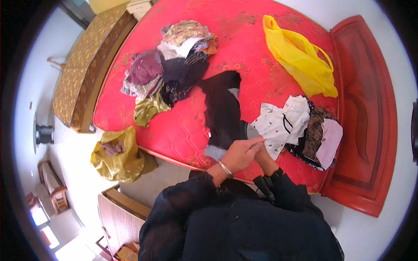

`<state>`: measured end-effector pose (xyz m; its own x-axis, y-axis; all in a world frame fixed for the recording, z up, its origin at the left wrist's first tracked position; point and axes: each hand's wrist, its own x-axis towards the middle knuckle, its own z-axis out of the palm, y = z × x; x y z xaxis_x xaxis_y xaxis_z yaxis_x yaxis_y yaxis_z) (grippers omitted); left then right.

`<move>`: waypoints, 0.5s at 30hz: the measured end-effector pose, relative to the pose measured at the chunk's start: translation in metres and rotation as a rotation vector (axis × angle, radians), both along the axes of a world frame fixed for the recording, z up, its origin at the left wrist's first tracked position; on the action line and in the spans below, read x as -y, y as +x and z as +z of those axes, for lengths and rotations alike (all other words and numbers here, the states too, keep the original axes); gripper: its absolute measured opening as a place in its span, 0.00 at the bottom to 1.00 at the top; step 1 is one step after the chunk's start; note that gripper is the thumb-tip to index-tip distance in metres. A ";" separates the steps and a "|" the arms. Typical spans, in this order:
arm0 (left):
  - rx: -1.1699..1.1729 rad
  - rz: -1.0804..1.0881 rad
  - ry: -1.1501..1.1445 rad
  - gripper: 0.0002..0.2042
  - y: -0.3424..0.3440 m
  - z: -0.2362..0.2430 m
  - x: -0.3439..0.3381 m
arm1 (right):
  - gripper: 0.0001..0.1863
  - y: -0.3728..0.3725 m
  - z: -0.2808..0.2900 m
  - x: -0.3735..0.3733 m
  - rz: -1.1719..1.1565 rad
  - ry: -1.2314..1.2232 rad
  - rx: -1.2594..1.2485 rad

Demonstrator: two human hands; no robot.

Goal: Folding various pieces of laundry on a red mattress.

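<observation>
My left hand (239,154), with a bangle on its wrist, lies across my right hand (261,153) at the near edge of the bed. The left fingers are closed and pressed together against the right hand; what is in them, if anything, is hidden. My right fingers are mostly covered. Just beyond both hands, a black garment (221,111) with grey parts is stretched out on the red mattress (174,139). Right of it lies a white printed garment (273,126), close to my fingertips. A black strap-like object (263,186) sits by my right wrist.
Piled clothes (180,65) lie at the far left of the mattress. At right are folded clothes (320,135) and a yellow plastic bag (300,56) beside the red headboard (361,117). A yellow sack (116,158) with cloth stands on the floor, near a wooden cabinet (119,222).
</observation>
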<state>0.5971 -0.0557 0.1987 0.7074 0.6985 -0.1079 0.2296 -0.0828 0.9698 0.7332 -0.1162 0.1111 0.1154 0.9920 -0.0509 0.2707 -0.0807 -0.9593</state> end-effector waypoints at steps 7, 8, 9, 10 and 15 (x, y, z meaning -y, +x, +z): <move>0.180 -0.433 -0.246 0.17 0.008 0.053 0.023 | 0.07 0.033 0.024 0.002 -0.221 0.176 0.097; 0.175 -0.470 -0.235 0.17 0.008 0.065 0.022 | 0.07 0.036 0.026 0.004 -0.256 0.195 0.110; 0.026 -0.548 -0.273 0.17 0.007 0.079 0.020 | 0.07 0.039 0.027 0.007 -0.292 0.210 0.122; -0.123 -0.622 -0.308 0.16 0.006 0.086 0.017 | 0.07 0.044 0.028 0.010 -0.328 0.222 0.137; -0.025 -0.454 -0.357 0.17 -0.022 0.064 0.014 | 0.07 0.050 0.024 0.050 -0.487 0.206 0.203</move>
